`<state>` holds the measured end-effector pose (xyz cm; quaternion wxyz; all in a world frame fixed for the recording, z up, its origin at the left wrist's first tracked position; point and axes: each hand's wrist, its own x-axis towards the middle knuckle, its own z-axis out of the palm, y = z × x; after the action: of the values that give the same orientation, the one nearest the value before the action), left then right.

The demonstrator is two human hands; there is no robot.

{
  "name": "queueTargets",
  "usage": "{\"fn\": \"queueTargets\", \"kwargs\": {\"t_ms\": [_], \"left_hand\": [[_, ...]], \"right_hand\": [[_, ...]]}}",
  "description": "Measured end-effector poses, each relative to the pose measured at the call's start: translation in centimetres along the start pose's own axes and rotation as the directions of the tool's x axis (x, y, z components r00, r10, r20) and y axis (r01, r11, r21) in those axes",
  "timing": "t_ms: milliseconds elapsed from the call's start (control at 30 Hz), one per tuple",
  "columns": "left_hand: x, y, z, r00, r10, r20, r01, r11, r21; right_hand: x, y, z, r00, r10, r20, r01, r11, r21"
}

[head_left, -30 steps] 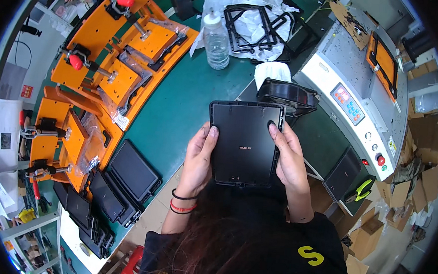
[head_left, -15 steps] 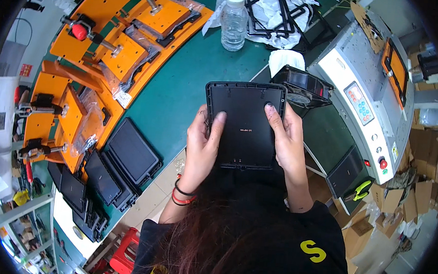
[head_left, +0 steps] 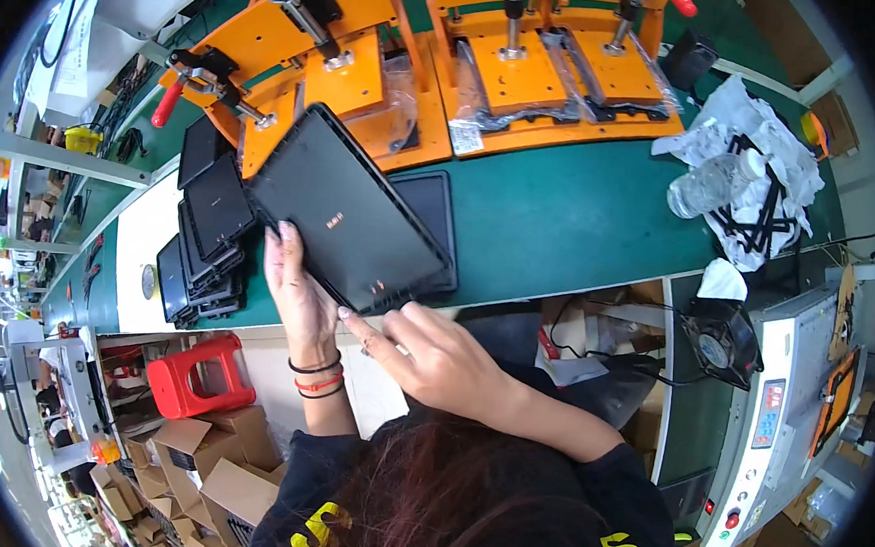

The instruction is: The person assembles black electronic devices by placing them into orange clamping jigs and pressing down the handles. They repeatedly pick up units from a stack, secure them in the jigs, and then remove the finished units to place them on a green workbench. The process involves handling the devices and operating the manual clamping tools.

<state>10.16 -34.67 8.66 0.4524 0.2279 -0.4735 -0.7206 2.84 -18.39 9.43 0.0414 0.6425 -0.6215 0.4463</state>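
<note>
A flat black plastic cover (head_left: 336, 212), rectangular with a raised rim, is held up at a tilt over the bench. My left hand (head_left: 301, 290) grips its lower-left edge, the thumb on the face and the other fingers partly hidden. My right hand (head_left: 442, 359) is bent at the bottom edge, index finger stretched along it and the other fingers curled against the rim. Behind the held cover, another black cover (head_left: 431, 213) lies on the green bench. To the left is a stack of similar black covers (head_left: 216, 205).
Orange clamp fixtures (head_left: 510, 77) with red-handled clamps line the back of the green bench (head_left: 562, 211). At right are a clear bottle (head_left: 708, 185), white wrapping with black frames, a black fan (head_left: 724, 341) and a machine with a control panel (head_left: 771, 394). A red stool (head_left: 201, 374) stands below.
The view has turned left. The cover has gone from upright between both hands to tilted at the left. My right hand has shifted from its right side to its bottom edge.
</note>
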Motion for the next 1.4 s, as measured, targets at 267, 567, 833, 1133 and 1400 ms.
{"fn": "queueTargets", "kwargs": {"t_ms": [267,567,833,1133,1400], "left_hand": [[3.0,-0.2,-2.2,0.958,-0.285,0.017,0.285,0.955,-0.082],[4.2,-1.5,-3.3,0.958,0.286,-0.025,-0.186,0.686,0.704],[20.9,-1.2,-8.8,0.862,-0.487,0.14,0.379,0.803,0.46],[26.8,-3.3,-6.3,0.438,-0.766,0.47,0.866,0.5,0.008],[25.9,-6.9,-4.9,0.734,-0.563,0.379,0.661,0.721,-0.208]], "right_hand": [[0.4,1.1,2.9,0.953,0.257,-0.16,-0.238,0.963,0.126],[-1.4,1.5,2.0,0.663,0.726,-0.182,-0.558,0.641,0.528],[-2.0,3.8,1.0,0.53,0.829,-0.181,-0.627,0.526,0.574],[0.3,6.0,3.9,0.63,0.729,-0.27,-0.528,0.656,0.539],[0.2,5.3,6.0,0.646,0.713,-0.273,-0.486,0.66,0.573]]}}
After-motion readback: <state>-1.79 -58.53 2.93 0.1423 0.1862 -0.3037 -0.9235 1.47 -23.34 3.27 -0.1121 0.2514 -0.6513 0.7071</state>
